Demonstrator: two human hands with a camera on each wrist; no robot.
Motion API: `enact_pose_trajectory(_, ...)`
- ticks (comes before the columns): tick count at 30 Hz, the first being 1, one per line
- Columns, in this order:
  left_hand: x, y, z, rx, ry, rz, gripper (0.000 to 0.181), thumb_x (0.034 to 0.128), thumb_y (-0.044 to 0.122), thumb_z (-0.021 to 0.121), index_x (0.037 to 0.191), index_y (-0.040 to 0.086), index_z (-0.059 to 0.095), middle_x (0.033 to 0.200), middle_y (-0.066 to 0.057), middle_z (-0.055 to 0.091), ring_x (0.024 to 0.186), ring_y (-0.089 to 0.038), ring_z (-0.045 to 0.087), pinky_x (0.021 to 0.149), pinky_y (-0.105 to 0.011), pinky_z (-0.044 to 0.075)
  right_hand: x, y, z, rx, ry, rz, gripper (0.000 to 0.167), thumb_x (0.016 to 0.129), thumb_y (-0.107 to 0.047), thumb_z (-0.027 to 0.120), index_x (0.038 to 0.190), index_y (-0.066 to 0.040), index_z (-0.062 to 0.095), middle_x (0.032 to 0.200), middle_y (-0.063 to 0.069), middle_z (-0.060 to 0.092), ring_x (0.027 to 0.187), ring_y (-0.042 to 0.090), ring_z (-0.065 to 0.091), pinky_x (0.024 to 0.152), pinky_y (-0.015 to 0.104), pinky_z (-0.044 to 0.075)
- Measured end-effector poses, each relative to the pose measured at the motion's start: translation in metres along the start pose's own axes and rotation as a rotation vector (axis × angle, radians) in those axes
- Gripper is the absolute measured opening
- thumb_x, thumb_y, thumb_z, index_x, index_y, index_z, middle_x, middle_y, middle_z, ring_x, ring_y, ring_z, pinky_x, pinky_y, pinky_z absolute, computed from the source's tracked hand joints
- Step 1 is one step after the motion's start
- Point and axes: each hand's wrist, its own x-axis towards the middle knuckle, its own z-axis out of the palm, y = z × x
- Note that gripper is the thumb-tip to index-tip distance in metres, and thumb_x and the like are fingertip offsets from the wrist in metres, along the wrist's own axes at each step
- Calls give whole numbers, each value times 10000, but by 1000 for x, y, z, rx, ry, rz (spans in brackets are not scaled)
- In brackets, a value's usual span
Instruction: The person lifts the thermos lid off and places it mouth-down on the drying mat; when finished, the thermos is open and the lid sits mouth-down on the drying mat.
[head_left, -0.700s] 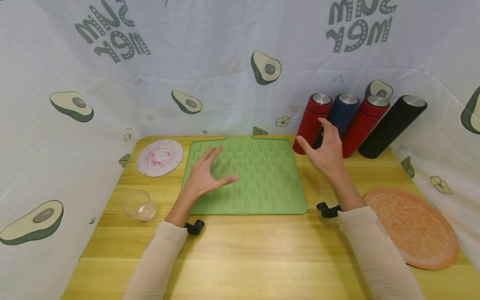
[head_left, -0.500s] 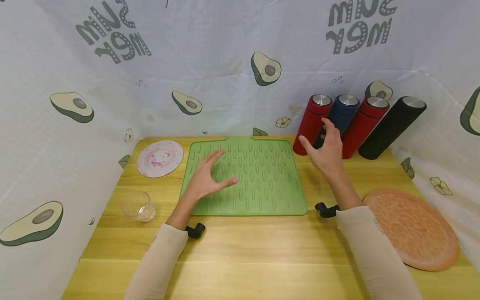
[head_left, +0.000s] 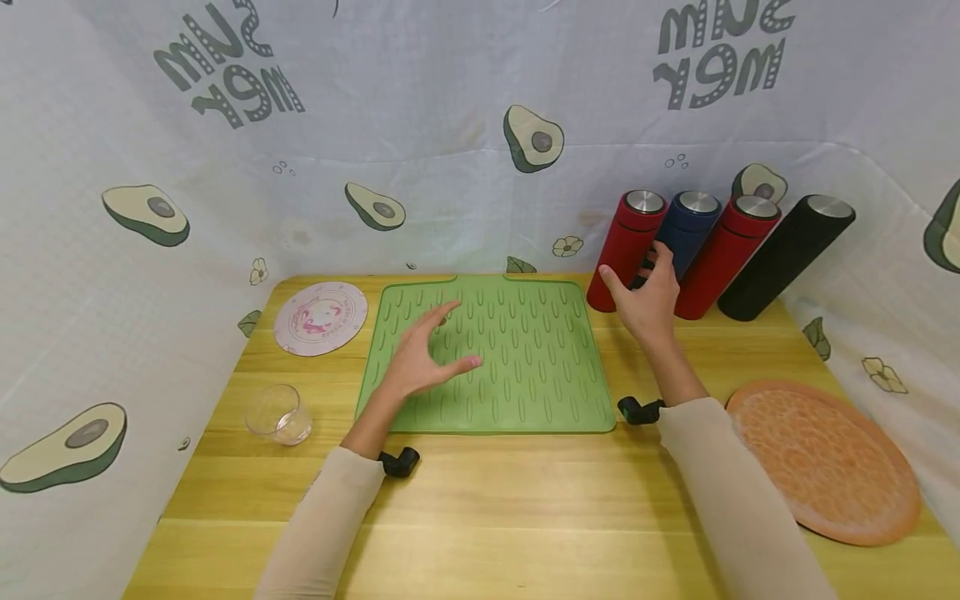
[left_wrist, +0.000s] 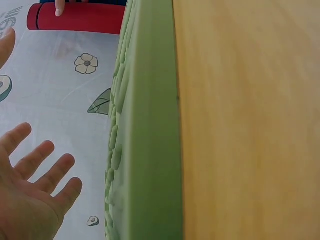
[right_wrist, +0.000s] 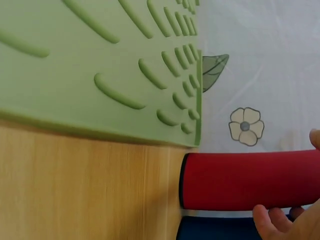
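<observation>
My right hand is at the leftmost red thermos flask, which stands upright. Its thumb is at the flask's left side, and the other fingers reach between it and the blue flask. In the right wrist view, fingertips lie along the red flask's lower side, while the thumb appears slightly apart from its upper side. My left hand hovers over the left part of the green ribbed mat, fingers spread and holding nothing.
Another red flask and a black one stand to the right. A round orange mat lies at front right. On the left are a pink-patterned disc and a clear glass. Avocado-print cloth hangs behind the wooden table.
My right hand has moved slightly left, its fingers coming in closer around the red flask. The left hand has drifted a little to the right. The flasks have stayed in place.
</observation>
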Motion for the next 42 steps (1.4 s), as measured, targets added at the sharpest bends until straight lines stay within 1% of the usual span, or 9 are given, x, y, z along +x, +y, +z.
enact_pose_trajectory(7, 3, 1, 5, -108, 1, 29, 956, 777, 714, 759, 1587, 395, 364, 1591, -15, 469, 1379, -275, 541, 1136, -536, 467, 4, -2, 10, -42, 28, 82, 875, 919, -569, 692, 1566, -99, 336, 1448, 188, 420, 1199, 360, 489, 976, 475, 458)
enact_pose_trajectory(11, 5, 2, 9, -214, -21, 45, 902, 822, 575, 812, 1585, 374, 376, 1592, -63, 458, 1366, -330, 548, 1122, -487, 502, 5, -2, 12, -51, 40, 104, 836, 918, -567, 693, 1528, -82, 389, 1388, 200, 404, 1185, 335, 448, 977, 476, 428)
enact_pose_trajectory(15, 6, 4, 13, -267, -30, 44, 868, 835, 469, 841, 1572, 387, 389, 1569, -55, 474, 1342, -343, 557, 1111, -481, 513, 4, -1, 13, -46, 52, 90, 766, 928, -510, 709, 1480, -80, 397, 1375, 195, 412, 1203, 336, 453, 987, 486, 432)
enact_pose_trajectory(20, 7, 8, 16, -283, -15, 67, 834, 842, 396, 848, 1557, 379, 420, 1539, 21, 496, 1320, -365, 569, 1098, -475, 525, 0, -1, 13, 27, 8, 6, 723, 937, -387, 748, 1475, -94, 365, 1460, 166, 493, 1295, 332, 514, 1077, 508, 473)
enact_pose_trajectory(26, 12, 19, 17, -330, -12, 111, 812, 841, 294, 855, 1545, 347, 453, 1505, -19, 513, 1304, -407, 561, 1079, -488, 537, -10, -2, 12, 87, -3, -135, 698, 906, -273, 800, 1449, -72, 410, 1424, 157, 581, 1253, 330, 582, 1047, 542, 505)
enact_pose_trajectory(28, 13, 23, 17, -351, -12, 121, 806, 838, 272, 860, 1540, 321, 467, 1491, -41, 520, 1299, -402, 565, 1072, -509, 539, -15, -3, 9, 104, 11, -193, 674, 883, -234, 822, 1431, -82, 459, 1392, 143, 608, 1238, 315, 597, 1053, 505, 512)
enact_pose_trajectory(32, 15, 31, 14, -360, -1, 129, 802, 834, 265, 864, 1534, 303, 475, 1480, -31, 526, 1288, -315, 578, 1062, -504, 548, -28, -11, 3, 132, -1, -288, 669, 844, -183, 855, 1424, -136, 526, 1349, 91, 650, 1210, 259, 629, 1031, 297, 512)
enact_pose_trajectory(36, 17, 39, 9, -372, 19, 154, 804, 833, 370, 864, 1534, 312, 474, 1471, -4, 540, 1260, -229, 589, 1046, -466, 563, -44, -24, -1, 143, -43, -367, 713, 802, -144, 887, 1435, -159, 557, 1320, 97, 675, 1164, 274, 658, 953, 148, 491)
enact_pose_trajectory(42, 19, 52, 2, -393, 49, 199, 827, 811, 639, 792, 1526, 368, 475, 1429, 15, 573, 1147, -168, 615, 987, -431, 595, -67, -39, 0, 125, -127, -450, 765, 754, -111, 916, 1441, -142, 580, 1334, 100, 670, 1133, 287, 679, 903, 103, 493)
